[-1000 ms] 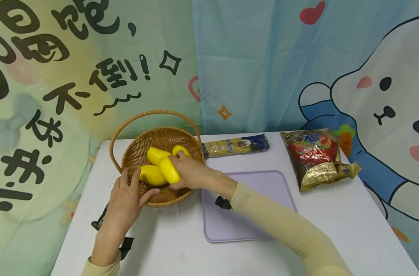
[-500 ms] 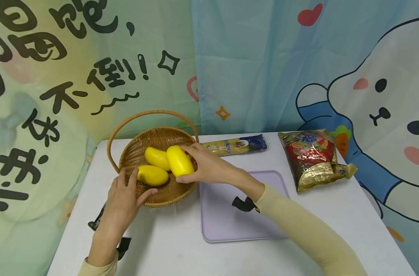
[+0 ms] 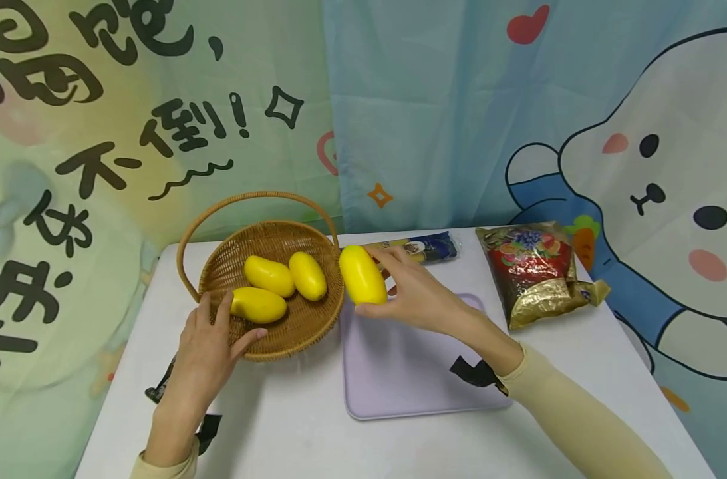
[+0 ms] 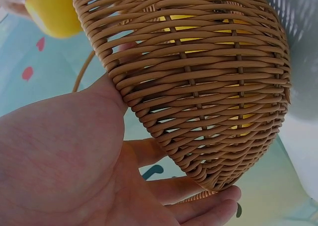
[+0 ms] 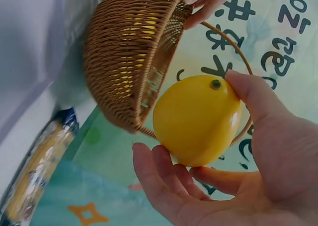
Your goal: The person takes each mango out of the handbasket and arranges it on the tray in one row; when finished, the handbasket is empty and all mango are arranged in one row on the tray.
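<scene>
A yellow mango (image 3: 363,275) is held in my right hand (image 3: 420,293), between thumb and fingers, to the right of a wicker basket (image 3: 297,336) and over the far left part of the lilac tray (image 3: 423,392). The right wrist view shows the stem end of this mango (image 5: 196,121). Inside the basket lie three more mangoes, one (image 3: 258,306) close to my left fingers. My left hand (image 3: 204,356) holds the basket's near left rim, thumb and fingers hooked over it. From the left wrist, the woven wall (image 4: 198,77) hides part of those fingers.
Behind the tray lies a pack of noodles (image 3: 435,247), partly covered by my right hand. A shiny red and gold bag (image 3: 533,273) lies at the back right of the white table (image 3: 291,432). The basket's tall handle (image 3: 261,194) arches up in front of a printed curtain (image 3: 399,100).
My right hand has lifted one mango out of the basket and carried it right, past the rim. My left hand keeps its place on the rim. The head view has shifted slightly.
</scene>
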A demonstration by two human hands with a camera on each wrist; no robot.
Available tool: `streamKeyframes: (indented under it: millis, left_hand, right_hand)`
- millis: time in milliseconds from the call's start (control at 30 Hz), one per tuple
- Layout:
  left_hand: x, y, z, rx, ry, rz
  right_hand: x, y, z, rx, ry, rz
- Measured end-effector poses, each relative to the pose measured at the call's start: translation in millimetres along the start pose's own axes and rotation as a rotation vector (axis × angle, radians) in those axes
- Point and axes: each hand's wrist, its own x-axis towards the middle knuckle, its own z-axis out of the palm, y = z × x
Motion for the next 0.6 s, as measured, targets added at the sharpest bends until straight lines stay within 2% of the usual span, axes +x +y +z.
streamKeyframes:
  millis: [300, 600]
  left_hand:
    - [-0.7, 1.1, -1.1, 0.003, 0.014, 0.012]
    - [0.1, 1.0, 0.1, 0.002, 0.015, 0.005]
  right_hand:
    - [-15.9, 25.6, 0.1, -0.077, 0.054, 0.078]
    - [-13.7, 45.8, 31.2, -0.118, -0.01, 0.156]
